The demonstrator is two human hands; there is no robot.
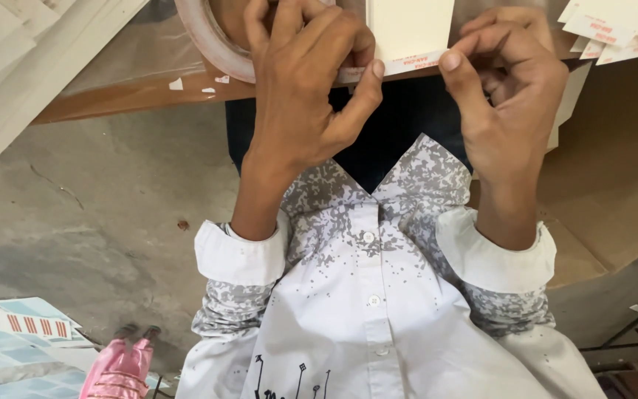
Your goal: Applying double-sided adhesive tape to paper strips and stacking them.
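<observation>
two hands meet on cream card [410,29] at 12 o'clock. i see left hand [308,81] pinching tape strip [359,72] off tape roll [212,44]; strip runs 9-to-3 along card's bottom edge. right hand [507,96] pinching card's 3 o'clock corner.

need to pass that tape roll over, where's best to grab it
Grip the tape roll by its curved outer rim, coming from its open left side: the left hand covers its right part, and the strip of tape runs off that way.
</observation>
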